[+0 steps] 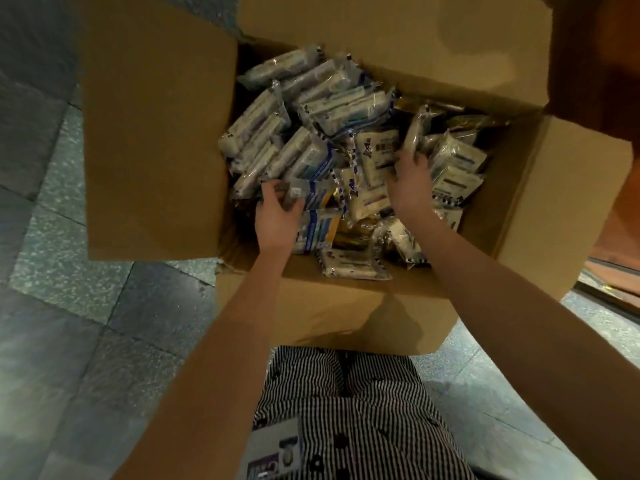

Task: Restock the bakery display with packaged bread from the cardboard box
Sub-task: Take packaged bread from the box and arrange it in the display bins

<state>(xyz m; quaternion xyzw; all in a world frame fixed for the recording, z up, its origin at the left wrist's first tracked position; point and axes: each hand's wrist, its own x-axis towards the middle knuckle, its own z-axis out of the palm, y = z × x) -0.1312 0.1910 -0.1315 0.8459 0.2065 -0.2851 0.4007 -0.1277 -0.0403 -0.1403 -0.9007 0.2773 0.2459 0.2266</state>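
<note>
My left hand [277, 211] grips the end of a blue-and-yellow labelled pack [317, 195] at the 8 o'clock side of the packaged bread [311, 109] heaped in the cardboard box [311, 306]. My right hand [412, 183] curls its fingers down among the pale packs at 3 o'clock, and I cannot tell whether they pinch one. I judge it best to lift by the sealed ends without squeezing the soft loaves. The box sits at my 12 o'clock on grey floor tiles [69, 306], with reddish wood [595, 64] at 2 o'clock.
</note>
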